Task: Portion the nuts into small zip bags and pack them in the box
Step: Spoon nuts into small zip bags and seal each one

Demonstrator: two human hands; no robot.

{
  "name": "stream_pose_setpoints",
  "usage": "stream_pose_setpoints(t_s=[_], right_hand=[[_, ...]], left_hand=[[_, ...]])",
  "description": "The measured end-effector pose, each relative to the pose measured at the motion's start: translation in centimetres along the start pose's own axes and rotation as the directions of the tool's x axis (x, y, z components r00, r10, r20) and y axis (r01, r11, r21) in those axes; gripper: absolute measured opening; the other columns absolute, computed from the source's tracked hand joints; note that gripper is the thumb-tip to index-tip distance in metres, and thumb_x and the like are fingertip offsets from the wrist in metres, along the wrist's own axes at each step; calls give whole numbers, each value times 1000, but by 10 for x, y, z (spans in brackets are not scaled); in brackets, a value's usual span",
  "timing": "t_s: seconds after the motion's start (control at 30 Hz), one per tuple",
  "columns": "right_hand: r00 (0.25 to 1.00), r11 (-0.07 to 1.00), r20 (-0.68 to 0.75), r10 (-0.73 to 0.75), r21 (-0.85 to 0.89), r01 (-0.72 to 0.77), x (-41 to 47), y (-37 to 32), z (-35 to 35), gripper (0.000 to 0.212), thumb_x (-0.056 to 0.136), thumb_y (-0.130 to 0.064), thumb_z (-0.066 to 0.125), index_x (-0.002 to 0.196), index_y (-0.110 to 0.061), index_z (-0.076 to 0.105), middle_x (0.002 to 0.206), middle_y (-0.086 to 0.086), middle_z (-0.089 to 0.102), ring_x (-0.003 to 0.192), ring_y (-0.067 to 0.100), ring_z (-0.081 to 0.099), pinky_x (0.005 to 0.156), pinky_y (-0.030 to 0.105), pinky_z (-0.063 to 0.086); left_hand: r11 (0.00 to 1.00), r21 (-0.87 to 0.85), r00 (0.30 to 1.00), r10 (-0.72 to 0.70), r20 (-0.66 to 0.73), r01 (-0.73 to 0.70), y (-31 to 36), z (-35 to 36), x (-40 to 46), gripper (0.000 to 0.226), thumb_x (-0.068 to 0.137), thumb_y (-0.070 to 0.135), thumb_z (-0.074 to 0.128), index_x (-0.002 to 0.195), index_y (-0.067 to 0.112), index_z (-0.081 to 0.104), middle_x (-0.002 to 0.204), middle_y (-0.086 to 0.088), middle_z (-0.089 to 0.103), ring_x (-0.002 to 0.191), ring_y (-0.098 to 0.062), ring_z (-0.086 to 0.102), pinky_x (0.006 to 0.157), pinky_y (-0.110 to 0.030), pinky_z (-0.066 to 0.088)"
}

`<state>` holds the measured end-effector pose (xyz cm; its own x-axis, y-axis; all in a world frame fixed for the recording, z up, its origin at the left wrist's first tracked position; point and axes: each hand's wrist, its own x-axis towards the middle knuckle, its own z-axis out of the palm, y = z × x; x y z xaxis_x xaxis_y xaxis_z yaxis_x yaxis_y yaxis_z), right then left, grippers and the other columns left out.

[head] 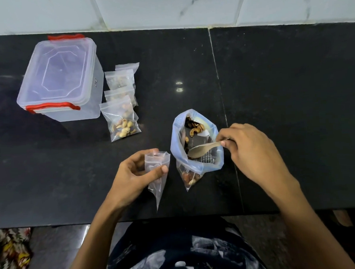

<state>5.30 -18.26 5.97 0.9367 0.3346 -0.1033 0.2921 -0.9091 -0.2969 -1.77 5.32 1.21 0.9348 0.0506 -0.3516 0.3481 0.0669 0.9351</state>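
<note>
A countertop [274,108] fills the middle of the frame. At upper left stands a lidded box [59,78]. Just right of it lie filled small zip bags [121,104], overlapping in a row. At centre stands a large bag of nuts [196,149], a spoon [202,148] inside it. Just left of it, the left hand [133,175] holds a small zip bag [157,176].
</note>
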Motion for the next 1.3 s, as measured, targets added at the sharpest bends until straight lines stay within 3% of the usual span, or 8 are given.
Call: stream_pose_setpoints(t_s=[0.17, 0.37, 0.5, 0.63, 0.77, 0.97, 1.17, 1.3], right_hand=[[995, 992, 98, -8, -127, 20, -2, -7, -10, 17, 97, -20, 45, 101, -26, 60, 93, -7, 53, 90, 11, 46, 66, 24, 38], [960, 995, 280, -5, -91, 32, 10, -11, -5, 15, 96, -17, 48, 103, -27, 58, 97, -3, 56, 90, 13, 52, 72, 28, 46], [943, 998, 332, -35, -29, 47, 11, -4, 0, 17, 94, -17, 49, 90, -32, 54, 90, -7, 56, 75, 6, 50, 60, 21, 37], [917, 998, 396, -44, 51, 26, 13, 0, 2, 14, 95, -17, 48, 93, -27, 58, 72, -13, 49, 58, 4, 43, 51, 20, 29], [897, 992, 441, -18, 120, -39, 15, 4, 5, 15, 95, -20, 46, 95, -26, 60, 83, -5, 61, 70, 16, 59, 62, 30, 46], [930, 991, 366, -38, 134, -12, 15, 3, 12, 14, 94, -19, 49, 88, -28, 58, 87, -3, 64, 72, 9, 57, 67, 30, 49], [946, 948, 322, 30, 290, -129, 11, 7, 16, 16, 94, -19, 49, 88, -29, 61, 93, -5, 67, 82, 20, 65, 75, 41, 54], [963, 922, 251, 93, 343, -179, 7, 12, 18, 16, 94, -17, 49, 92, -25, 63, 90, -4, 67, 81, 20, 64, 73, 37, 52]], left_hand=[[971, -71, 972, -222, 84, 228, -3, 4, -5, 45, 66, 20, 71, 110, 11, 65, 97, -11, 73, 87, -27, 70, 66, -30, 59], [826, -320, 886, -425, 187, 464, -5, 24, -7, 58, 67, 33, 78, 117, 6, 62, 114, -22, 66, 102, -38, 64, 83, -40, 55], [757, -464, 887, -409, 213, 461, -3, 35, -11, 48, 73, 33, 57, 114, 7, 60, 109, -19, 69, 94, -30, 68, 82, -36, 55], [771, -488, 912, -360, 198, 410, -3, 37, -10, 57, 67, 32, 73, 115, 4, 61, 109, -18, 69, 94, -25, 69, 76, -32, 58], [813, -456, 931, -334, 145, 363, -7, 34, -8, 45, 69, 34, 67, 107, 9, 67, 112, -15, 69, 100, -25, 67, 78, -29, 57], [803, -468, 929, -333, 160, 368, -5, 43, -10, 45, 68, 30, 76, 107, 10, 66, 120, -17, 65, 114, -28, 60, 90, -38, 53], [831, -437, 937, -337, 97, 344, -2, 36, -7, 24, 67, 36, 72, 86, 22, 78, 114, -14, 69, 112, -32, 61, 92, -42, 51], [852, -401, 939, -333, 84, 338, -2, 29, -8, 43, 64, 31, 77, 103, 18, 68, 110, -11, 71, 101, -28, 68, 80, -40, 57]])
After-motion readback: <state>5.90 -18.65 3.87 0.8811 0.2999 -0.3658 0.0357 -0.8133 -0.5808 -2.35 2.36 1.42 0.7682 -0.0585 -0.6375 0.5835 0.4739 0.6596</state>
